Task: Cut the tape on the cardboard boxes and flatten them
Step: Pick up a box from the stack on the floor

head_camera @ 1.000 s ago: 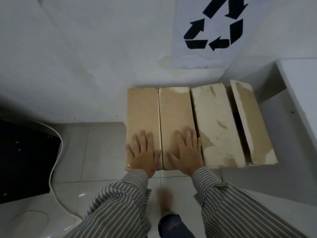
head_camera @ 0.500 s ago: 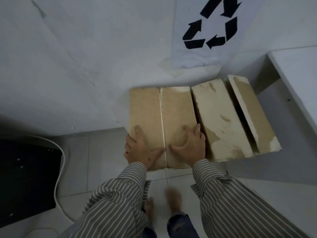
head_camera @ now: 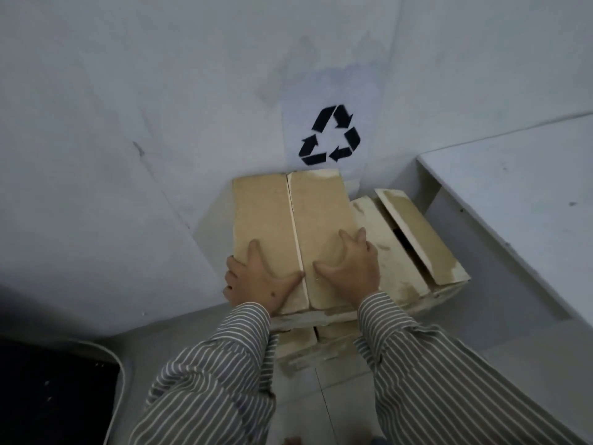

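A brown cardboard box [head_camera: 288,220] stands against the white wall with its two top flaps meeting along a pale seam. My left hand [head_camera: 260,281] grips its near left edge, thumb on top and fingers curled over the side. On the right flap my right hand [head_camera: 349,268] grips too, thumb on top and fingers hooked over the right edge. The box is lifted above a second cardboard box [head_camera: 404,245], paler and scuffed, whose flaps [head_camera: 417,229] stand slightly open. More cardboard [head_camera: 305,345] shows below the held box. No cutting tool is in view.
A recycling symbol [head_camera: 330,136] is printed on a sheet on the wall behind the boxes. A white table [head_camera: 513,194] stands at the right. A dark mat [head_camera: 48,390] with a white cable lies at the lower left on the tiled floor.
My hands went from lying flat on the flaps to gripping the box's edges. The brown box has risen above the paler box beside it, and my view has pulled back and up.
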The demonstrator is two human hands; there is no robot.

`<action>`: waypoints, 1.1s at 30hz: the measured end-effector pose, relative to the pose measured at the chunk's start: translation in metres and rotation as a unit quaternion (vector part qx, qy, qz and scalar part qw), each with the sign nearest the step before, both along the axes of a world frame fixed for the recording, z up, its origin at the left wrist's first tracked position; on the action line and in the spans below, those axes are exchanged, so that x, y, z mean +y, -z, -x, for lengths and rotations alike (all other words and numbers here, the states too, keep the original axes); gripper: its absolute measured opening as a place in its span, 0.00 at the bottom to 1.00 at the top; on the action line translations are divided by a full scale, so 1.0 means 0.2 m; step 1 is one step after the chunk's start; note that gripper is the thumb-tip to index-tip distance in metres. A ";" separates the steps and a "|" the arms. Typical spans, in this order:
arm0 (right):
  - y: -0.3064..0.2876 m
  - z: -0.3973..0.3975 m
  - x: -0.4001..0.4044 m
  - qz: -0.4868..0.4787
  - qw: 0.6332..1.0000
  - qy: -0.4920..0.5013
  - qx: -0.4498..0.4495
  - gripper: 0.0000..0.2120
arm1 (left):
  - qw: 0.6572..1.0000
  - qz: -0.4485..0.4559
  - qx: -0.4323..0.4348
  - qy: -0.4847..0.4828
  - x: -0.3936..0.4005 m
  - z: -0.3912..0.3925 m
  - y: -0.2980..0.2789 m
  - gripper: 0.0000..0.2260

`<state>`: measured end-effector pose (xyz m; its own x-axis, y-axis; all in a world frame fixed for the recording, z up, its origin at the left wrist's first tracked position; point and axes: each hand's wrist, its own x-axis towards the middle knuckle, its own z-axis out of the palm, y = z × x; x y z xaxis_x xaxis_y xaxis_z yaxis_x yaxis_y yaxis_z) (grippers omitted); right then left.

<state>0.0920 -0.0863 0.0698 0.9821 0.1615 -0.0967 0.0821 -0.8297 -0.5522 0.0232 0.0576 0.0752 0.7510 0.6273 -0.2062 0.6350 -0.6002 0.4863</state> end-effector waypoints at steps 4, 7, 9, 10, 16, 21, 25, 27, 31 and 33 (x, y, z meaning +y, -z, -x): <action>-0.15 0.03 -0.10 -0.039 0.999 -0.001 -0.017 0.39 | 0.998 -0.050 -0.035 0.016 -0.08 0.02 -0.22 0.44; -0.28 0.02 -0.22 -0.052 0.997 -0.021 -0.056 0.37 | 0.994 -0.083 -0.066 0.002 -0.22 0.02 -0.37 0.42; -0.36 0.01 -0.34 -0.052 0.995 -0.036 -0.083 0.37 | 0.992 -0.096 -0.087 -0.006 -0.35 0.02 -0.44 0.41; -0.40 0.01 -0.41 -0.048 0.993 -0.043 -0.101 0.36 | 0.990 -0.100 -0.098 -0.008 -0.42 0.01 -0.47 0.41; -0.59 -0.03 -1.00 -0.033 0.982 -0.039 -0.181 0.36 | 0.982 -0.093 -0.163 0.030 -0.94 -0.09 -0.62 0.39; -0.67 -0.08 -1.55 -0.022 0.981 0.022 -0.191 0.34 | 0.973 -0.058 -0.197 0.103 -1.43 -0.26 -0.67 0.37; -0.70 -0.17 -1.98 -0.017 0.977 0.083 -0.194 0.33 | 0.960 -0.038 -0.213 0.176 -1.82 -0.46 -0.70 0.34; -0.70 -0.23 -2.17 -0.014 0.974 0.110 -0.198 0.32 | 0.953 -0.031 -0.215 0.211 -2.01 -0.57 -0.70 0.34; -0.67 -0.39 -2.55 -0.011 0.966 0.160 -0.202 0.31 | 0.941 -0.026 -0.212 0.262 -2.38 -0.84 -0.68 0.33; -0.65 -0.52 -2.72 -0.008 0.964 0.175 -0.202 0.30 | 0.937 -0.012 -0.209 0.279 -2.55 -0.99 -0.66 0.33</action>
<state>0.1963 -0.6300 0.1997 0.9338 -0.1886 0.3042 0.0093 -0.8369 -0.5473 0.2207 -0.4532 0.2072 0.9752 0.1142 0.1893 -0.0241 -0.7963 0.6045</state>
